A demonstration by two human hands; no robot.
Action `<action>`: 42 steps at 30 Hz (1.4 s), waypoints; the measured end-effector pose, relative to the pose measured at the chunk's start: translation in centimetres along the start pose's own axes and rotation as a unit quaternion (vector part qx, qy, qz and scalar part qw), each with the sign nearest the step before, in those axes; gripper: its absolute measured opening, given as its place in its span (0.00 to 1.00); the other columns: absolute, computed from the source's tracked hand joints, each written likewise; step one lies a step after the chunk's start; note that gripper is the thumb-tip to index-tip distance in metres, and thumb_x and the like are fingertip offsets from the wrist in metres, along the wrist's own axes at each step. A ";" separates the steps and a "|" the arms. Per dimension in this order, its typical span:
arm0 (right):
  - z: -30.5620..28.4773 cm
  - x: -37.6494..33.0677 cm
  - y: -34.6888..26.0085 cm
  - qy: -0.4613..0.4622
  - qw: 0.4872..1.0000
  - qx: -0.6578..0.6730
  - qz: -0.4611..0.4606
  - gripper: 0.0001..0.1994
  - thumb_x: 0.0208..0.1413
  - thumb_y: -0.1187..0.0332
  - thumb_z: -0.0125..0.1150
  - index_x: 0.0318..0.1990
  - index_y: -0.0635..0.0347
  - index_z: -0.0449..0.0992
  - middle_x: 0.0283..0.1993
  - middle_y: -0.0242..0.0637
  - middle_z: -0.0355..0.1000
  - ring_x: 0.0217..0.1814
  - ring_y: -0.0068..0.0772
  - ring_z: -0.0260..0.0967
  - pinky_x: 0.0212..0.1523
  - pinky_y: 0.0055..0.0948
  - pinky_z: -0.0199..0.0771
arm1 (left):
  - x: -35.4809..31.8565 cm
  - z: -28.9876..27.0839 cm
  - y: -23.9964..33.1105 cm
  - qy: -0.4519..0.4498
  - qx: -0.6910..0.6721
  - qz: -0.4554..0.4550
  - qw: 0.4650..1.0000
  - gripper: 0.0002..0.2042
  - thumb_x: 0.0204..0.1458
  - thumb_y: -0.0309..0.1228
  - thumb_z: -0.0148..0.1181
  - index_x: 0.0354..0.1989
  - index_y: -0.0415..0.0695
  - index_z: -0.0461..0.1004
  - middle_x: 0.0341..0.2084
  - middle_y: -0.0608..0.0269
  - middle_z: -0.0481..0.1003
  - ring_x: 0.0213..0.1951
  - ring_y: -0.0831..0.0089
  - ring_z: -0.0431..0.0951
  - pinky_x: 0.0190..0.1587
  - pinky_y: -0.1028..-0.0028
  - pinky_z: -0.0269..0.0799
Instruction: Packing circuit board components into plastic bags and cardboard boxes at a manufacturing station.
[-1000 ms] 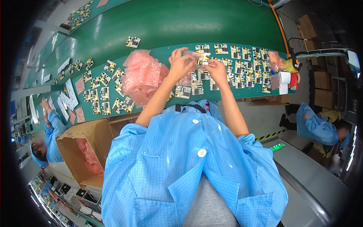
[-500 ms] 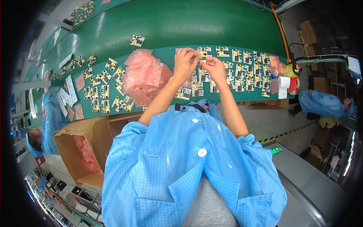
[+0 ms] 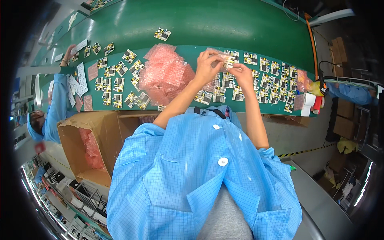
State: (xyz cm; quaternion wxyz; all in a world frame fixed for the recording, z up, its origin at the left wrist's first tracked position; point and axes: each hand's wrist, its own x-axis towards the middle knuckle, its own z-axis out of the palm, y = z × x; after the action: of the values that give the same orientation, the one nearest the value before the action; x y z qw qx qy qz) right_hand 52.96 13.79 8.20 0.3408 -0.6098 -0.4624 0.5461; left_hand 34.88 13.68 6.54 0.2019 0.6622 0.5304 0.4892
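Between my two hands, above the green table, is a small circuit board [image 3: 229,62] with yellow, white and dark parts. My left hand [image 3: 208,66] is closed, pinching at the board's left side, where a clear pinkish bubble-wrap bag [image 3: 216,51] shows. From the other side my right hand [image 3: 242,75] is closed on the board's lower right edge. Whether the board lies inside the bag or against it, I cannot tell. A big heap of pink bubble-wrap bags [image 3: 164,76] lies left of my left hand. Rows of similar boards [image 3: 265,82] spread out to the right of my hands.
More boards [image 3: 119,84] lie left of the heap, and one board [image 3: 163,34] sits farther back. A paper roll [image 3: 309,99] and tape stand at the table's right end. Below the table's left edge is an open cardboard box [image 3: 106,132]. A co-worker's arm [image 3: 60,90] reaches in at left.
The whole view has shifted, so the table sits farther right. My hands stay together, and the board between them now shows a different side. The co-worker's hand at left has come up beside a white sheet.
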 end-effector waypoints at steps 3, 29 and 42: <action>0.3 0.5 -0.3 -0.054 0.998 -0.003 0.025 0.21 0.46 0.68 0.70 0.45 0.70 0.72 0.41 0.44 0.77 0.40 0.25 0.73 0.40 0.23 0.71 | 0.1 -0.3 -0.8 -0.015 0.001 -0.021 1.000 0.06 0.43 0.32 0.65 0.31 0.50 0.80 0.45 0.61 0.72 0.52 0.58 0.66 0.55 0.60 0.58; 3.5 7.6 0.8 -0.107 0.972 0.158 0.137 0.08 0.57 0.72 0.57 0.43 0.59 0.69 0.21 0.21 0.61 0.17 0.13 0.50 0.19 0.20 0.52 | 1.4 1.8 -8.6 0.005 -0.246 -0.327 0.912 0.31 0.51 0.37 0.66 0.56 0.29 0.60 0.43 0.54 0.73 0.44 0.73 0.73 0.47 0.74 0.70; 4.9 9.8 1.5 -0.163 0.982 -0.003 0.095 0.09 0.60 0.63 0.57 0.41 0.60 0.73 0.33 0.29 0.70 0.33 0.20 0.67 0.34 0.20 0.68 | 1.4 1.4 -7.4 -0.006 -0.529 -0.377 0.760 0.16 0.55 0.30 0.59 0.49 0.34 0.70 0.42 0.60 0.76 0.44 0.73 0.77 0.46 0.74 0.75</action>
State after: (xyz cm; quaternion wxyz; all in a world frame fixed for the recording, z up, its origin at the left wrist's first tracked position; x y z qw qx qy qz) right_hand 48.19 22.03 2.57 0.2058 -0.5547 -0.4535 0.6665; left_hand 32.29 17.94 0.70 0.6919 0.1995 0.3928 0.5721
